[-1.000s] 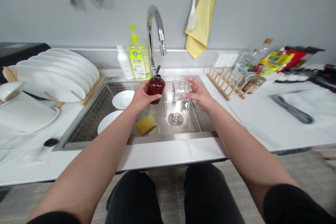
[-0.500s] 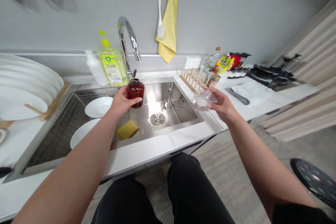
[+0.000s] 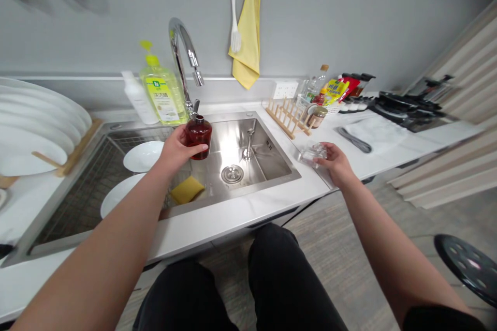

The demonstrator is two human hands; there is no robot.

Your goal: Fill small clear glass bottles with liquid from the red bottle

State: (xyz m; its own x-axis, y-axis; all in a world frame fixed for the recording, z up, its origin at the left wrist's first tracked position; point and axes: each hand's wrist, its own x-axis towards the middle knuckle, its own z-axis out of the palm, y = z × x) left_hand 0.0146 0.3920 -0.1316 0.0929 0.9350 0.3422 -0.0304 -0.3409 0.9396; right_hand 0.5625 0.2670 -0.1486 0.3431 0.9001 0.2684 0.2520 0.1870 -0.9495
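Note:
My left hand [image 3: 177, 146] is closed round a dark red, see-through bottle [image 3: 199, 137] with an uncapped neck. It holds the bottle upright over the sink [image 3: 259, 182], below the faucet [image 3: 185, 54]. Over on the right, my right hand [image 3: 336, 163] grips a clear plastic piece [image 3: 313, 154] by its edge, low over the counter beside the sink. What exactly the clear piece is, I cannot make out. A yellow sponge [image 3: 187, 189] lies in the sink's front, and two white bowls [image 3: 143, 156] sit at its left side.
White plates [image 3: 34, 129] stand in a wooden rack at the left. Behind the sink are a green-yellow dish soap bottle [image 3: 163, 94] and a white bottle [image 3: 139, 97]. A wooden peg rack [image 3: 285, 116], jars, a grey cable [image 3: 354, 139] and a stove [image 3: 407, 108] line the right counter.
My right hand has moved a little right and down with the clear plastic piece, closer to the counter. My left hand keeps the red bottle nearly in place. The view has shifted slightly.

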